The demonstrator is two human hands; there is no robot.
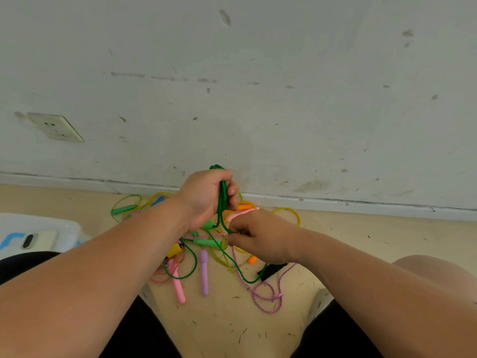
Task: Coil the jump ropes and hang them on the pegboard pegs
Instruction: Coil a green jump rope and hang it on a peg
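My left hand (206,196) grips a bunch of dark green rope loops (222,200), held upright above a tangled pile of jump ropes on the floor. Just below and to the right, my right hand (254,237) pinches a strand of the same green rope, whose tail (238,271) runs down across the floor. In the pile lie a pink braided rope (268,297), a purple handle (204,272), a pink handle (179,285), light green handles (124,210), orange handles (253,259) and yellow rope (294,211). No pegboard is in view.
A scuffed white wall (258,99) with a power socket (55,126) stands right behind the pile. At the left lies a white plastic lid (38,226) bearing a phone (38,239). My knees frame the littered tan floor (227,326). A black item (273,270) lies beneath my right wrist.
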